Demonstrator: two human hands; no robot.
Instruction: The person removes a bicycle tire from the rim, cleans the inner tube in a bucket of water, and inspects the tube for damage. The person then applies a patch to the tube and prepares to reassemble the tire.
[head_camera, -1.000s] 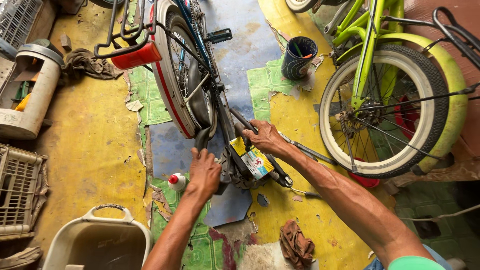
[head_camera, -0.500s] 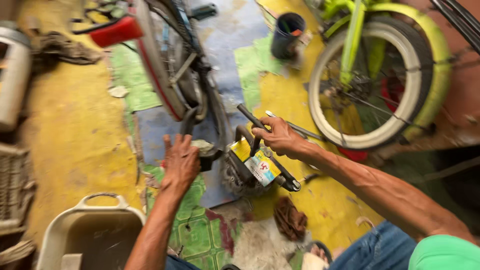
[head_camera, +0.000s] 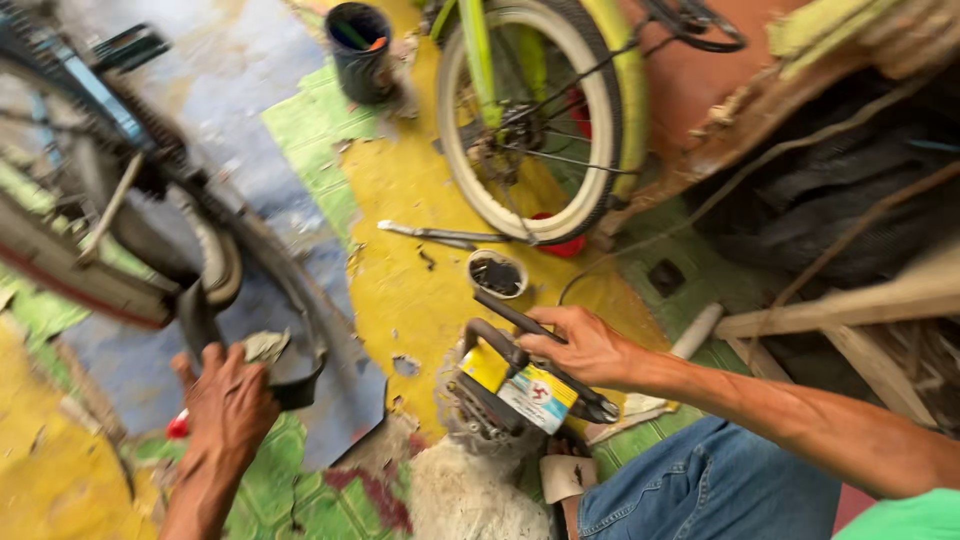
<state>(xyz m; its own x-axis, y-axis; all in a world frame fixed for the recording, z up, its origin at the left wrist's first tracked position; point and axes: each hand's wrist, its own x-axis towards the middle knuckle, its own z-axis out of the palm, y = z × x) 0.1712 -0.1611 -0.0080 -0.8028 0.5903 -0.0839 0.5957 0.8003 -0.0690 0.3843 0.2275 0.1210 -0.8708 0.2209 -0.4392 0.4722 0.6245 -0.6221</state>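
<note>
My left hand (head_camera: 226, 408) grips a black curved part (head_camera: 296, 385) at the low end of a dark bicycle (head_camera: 120, 240), with a pale scrap of rag (head_camera: 264, 346) at the fingers. That bicycle is blurred and fills the left side. My right hand (head_camera: 583, 345) is closed on the black handle of a black-and-yellow tool (head_camera: 515, 388) with a coloured label. The tool is just above the floor, to the right of the dark bicycle and apart from it.
A green bicycle's white-tyred wheel (head_camera: 530, 120) stands behind. On the yellow floor lie a small round tin of dark grease (head_camera: 497, 273), a metal hand tool (head_camera: 440, 235) and a white pipe (head_camera: 695, 330). A black cup of tools (head_camera: 360, 50) stands at the back. My jeans-clad knee (head_camera: 720, 480) is low right.
The view has swung right. My right hand has drawn the black-and-yellow tool away from the dark bicycle to the right. My left hand stays on the bicycle's low end.
</note>
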